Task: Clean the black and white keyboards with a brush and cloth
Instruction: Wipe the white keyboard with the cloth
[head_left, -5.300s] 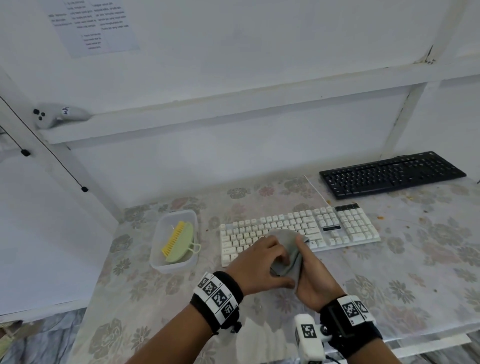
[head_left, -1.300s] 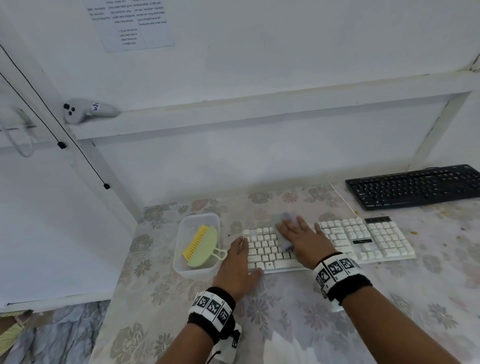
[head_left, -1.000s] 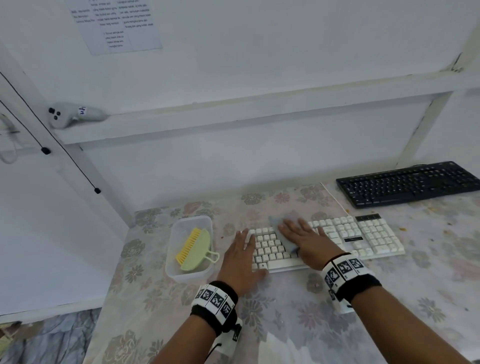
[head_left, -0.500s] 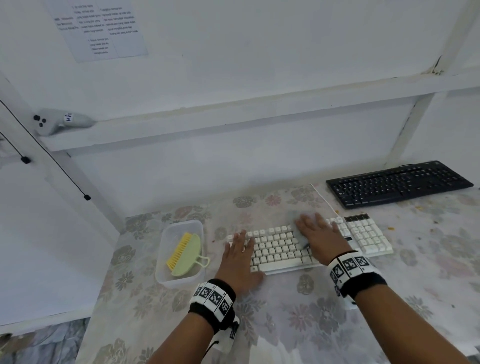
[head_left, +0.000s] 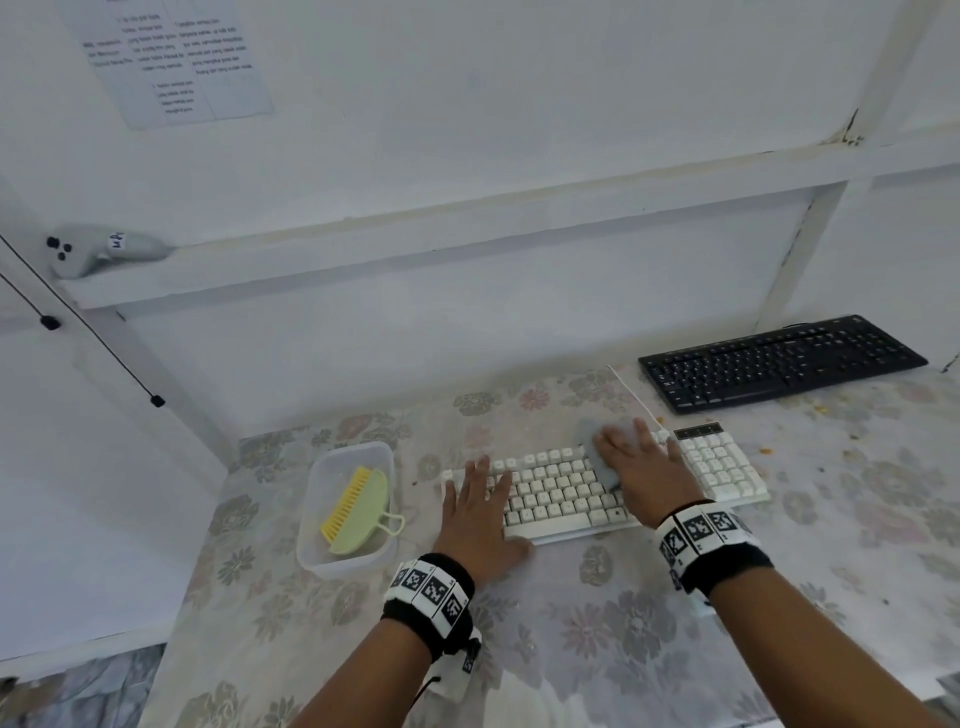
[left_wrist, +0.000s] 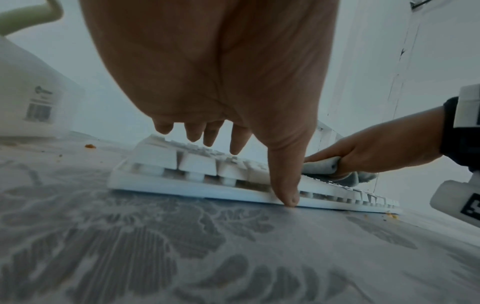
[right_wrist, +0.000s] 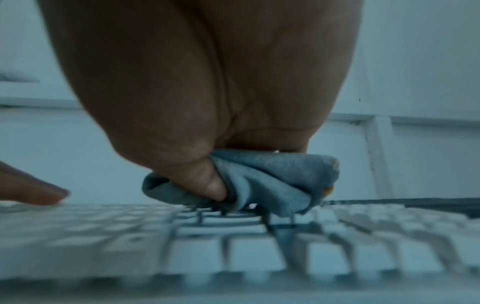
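The white keyboard (head_left: 563, 491) lies in front of me on the flowered tablecloth. My left hand (head_left: 475, 501) rests flat on its left end, thumb (left_wrist: 285, 185) against the front edge. My right hand (head_left: 641, 470) presses a folded grey cloth (head_left: 597, 460) onto the keys just left of the number pad. Its fingers lie over the cloth (right_wrist: 272, 185) and its thumb (right_wrist: 214, 188) is tucked into the folds. The black keyboard (head_left: 779, 361) sits at the back right, untouched. A green brush with yellow bristles (head_left: 358, 504) lies in a clear tub (head_left: 311, 525) at the left.
Orange crumbs (head_left: 766, 451) dot the tablecloth around the keyboards. A white cable (head_left: 631, 392) runs back from the white keyboard. A grey controller (head_left: 96, 252) sits on the wall ledge at the left. White walls close off the back and left.
Earlier both hands held the cloth over the keys. Since then the left hand has settled on the keyboard's left end, and the right hand has slid the cloth rightward toward the number pad.
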